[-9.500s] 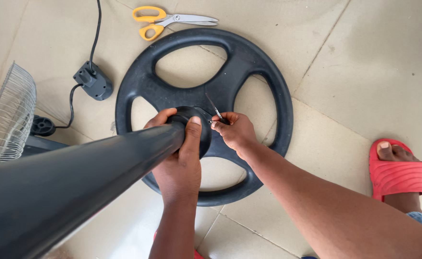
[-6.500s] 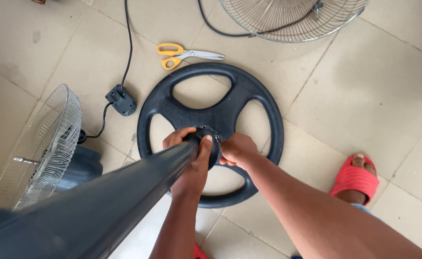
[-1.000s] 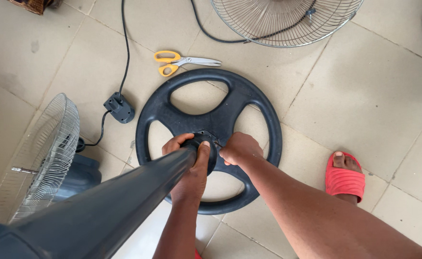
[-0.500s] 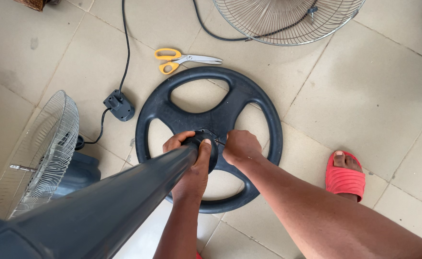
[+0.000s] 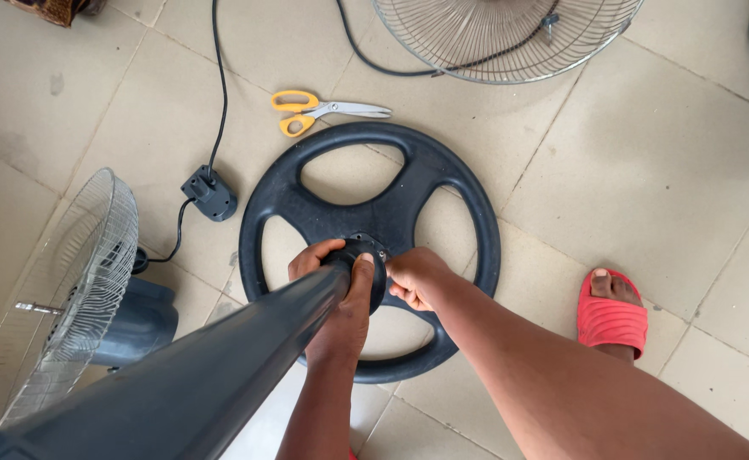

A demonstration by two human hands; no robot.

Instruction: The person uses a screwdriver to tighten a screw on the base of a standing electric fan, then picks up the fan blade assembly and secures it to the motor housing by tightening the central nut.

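A round black fan base with spokes lies flat on the tiled floor. A dark grey fan pole stands on its hub and leans toward the camera. My left hand is wrapped around the pole's lower end at the hub. My right hand is closed at the hub's right side, fingers pinched on something small that I cannot make out.
Yellow-handled scissors lie beyond the base. A black plug and cord trail to the left. A wire fan guard with motor lies at left, another guard at the top. My foot in a red slipper stands right.
Almost nothing has changed: both hands stay at the hub, and the view has only drifted slightly.
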